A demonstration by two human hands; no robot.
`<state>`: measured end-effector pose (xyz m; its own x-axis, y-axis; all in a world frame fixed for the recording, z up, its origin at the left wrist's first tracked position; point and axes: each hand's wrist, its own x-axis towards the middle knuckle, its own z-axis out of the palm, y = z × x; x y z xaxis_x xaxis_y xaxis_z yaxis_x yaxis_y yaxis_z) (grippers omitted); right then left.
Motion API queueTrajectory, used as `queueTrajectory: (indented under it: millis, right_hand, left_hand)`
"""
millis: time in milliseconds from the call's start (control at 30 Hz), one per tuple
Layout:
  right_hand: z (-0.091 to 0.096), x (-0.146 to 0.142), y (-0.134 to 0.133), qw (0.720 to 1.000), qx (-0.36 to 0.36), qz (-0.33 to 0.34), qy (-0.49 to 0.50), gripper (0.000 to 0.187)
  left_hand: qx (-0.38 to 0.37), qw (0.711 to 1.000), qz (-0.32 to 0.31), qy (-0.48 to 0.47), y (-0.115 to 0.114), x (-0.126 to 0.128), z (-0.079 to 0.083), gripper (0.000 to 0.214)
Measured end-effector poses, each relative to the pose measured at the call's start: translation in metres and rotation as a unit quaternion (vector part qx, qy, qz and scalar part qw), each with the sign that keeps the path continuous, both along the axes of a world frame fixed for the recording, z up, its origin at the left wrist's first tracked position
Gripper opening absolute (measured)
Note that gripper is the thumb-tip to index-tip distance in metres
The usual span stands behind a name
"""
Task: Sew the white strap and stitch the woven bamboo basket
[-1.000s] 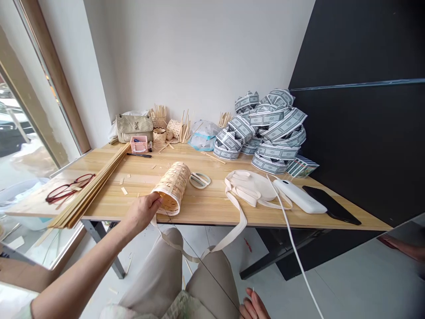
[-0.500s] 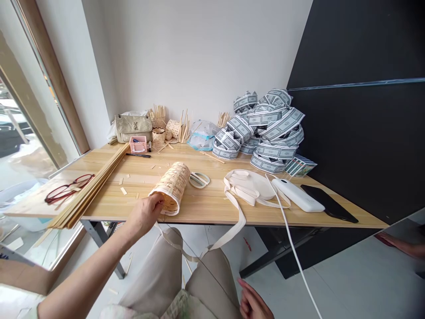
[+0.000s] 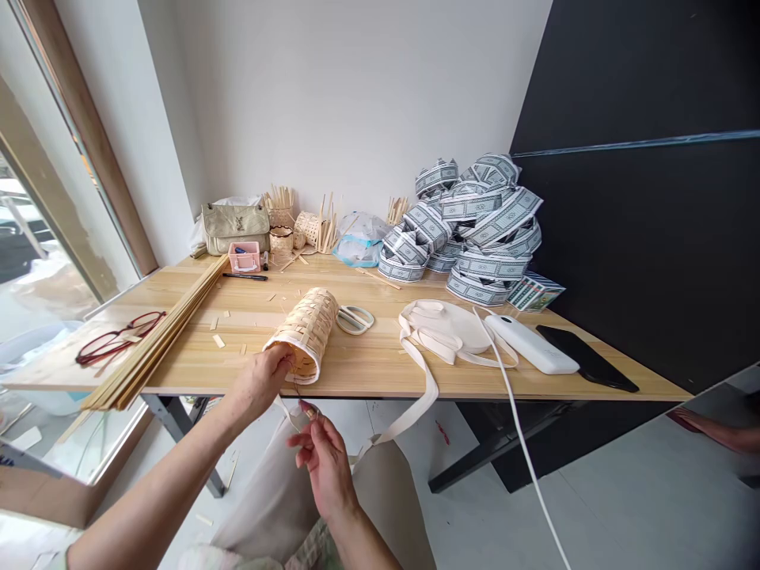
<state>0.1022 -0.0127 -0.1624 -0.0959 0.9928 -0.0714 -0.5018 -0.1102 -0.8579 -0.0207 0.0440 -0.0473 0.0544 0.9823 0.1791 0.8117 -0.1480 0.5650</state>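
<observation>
A woven basket point(image 3: 309, 321) of pale wooden strips lies on its side near the table's front edge, its open end towards me. White tape point(image 3: 309, 378) lines its rim. My left hand point(image 3: 264, 384) is closed on the rim, thumb outside and some fingers hidden inside. Just below, in front of the table edge, my right hand point(image 3: 324, 455) pinches a thin dark thread point(image 3: 297, 388) that runs up to the rim. Whether a needle is between those fingertips is too small to tell. A loose end of white tape hangs under my left hand.
Scissors point(image 3: 355, 320) lie beside the basket, a coil of white tape point(image 3: 454, 326) farther right. A power bank point(image 3: 531, 344) with a white cable and a black phone point(image 3: 587, 359) follow. Wooden strips point(image 3: 166, 332) and red glasses point(image 3: 122, 339) are at left; patterned rolls point(image 3: 475, 229) stand behind.
My right hand has come up and left from low over my lap to just below the basket's rim. The thread, stretched long before, is now slack and short. My left hand stays at the rim.
</observation>
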Motion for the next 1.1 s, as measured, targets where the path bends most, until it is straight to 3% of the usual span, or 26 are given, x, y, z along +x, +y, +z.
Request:
queueTrajectory:
  millis: [267, 433, 567, 767, 1100]
  right_hand:
    - [0.001, 0.006, 0.001, 0.992, 0.068, 0.017, -0.108, 0.036]
    - [0.013, 0.025, 0.004, 0.958, 0.173, 0.063, -0.219, 0.033]
    - [0.02, 0.034, 0.01, 0.929, 0.219, 0.038, -0.294, 0.026]
    - [0.017, 0.04, 0.011, 0.909, 0.217, 0.013, -0.356, 0.031]
    - [0.016, 0.039, 0.005, 0.882, 0.206, 0.003, -0.423, 0.032]
  left_hand:
    - [-0.002, 0.996, 0.009, -0.083, 0.002, 0.006, 0.006, 0.022]
    - [-0.006, 0.989, 0.024, -0.146, 0.005, 0.005, 0.003, 0.017]
    - [-0.011, 0.979, 0.032, -0.202, 0.006, 0.006, -0.002, 0.013]
    - [-0.013, 0.964, 0.029, -0.264, 0.0, 0.011, -0.005, 0.022]
    - [-0.005, 0.971, 0.036, -0.236, -0.004, 0.01, -0.006, 0.038]
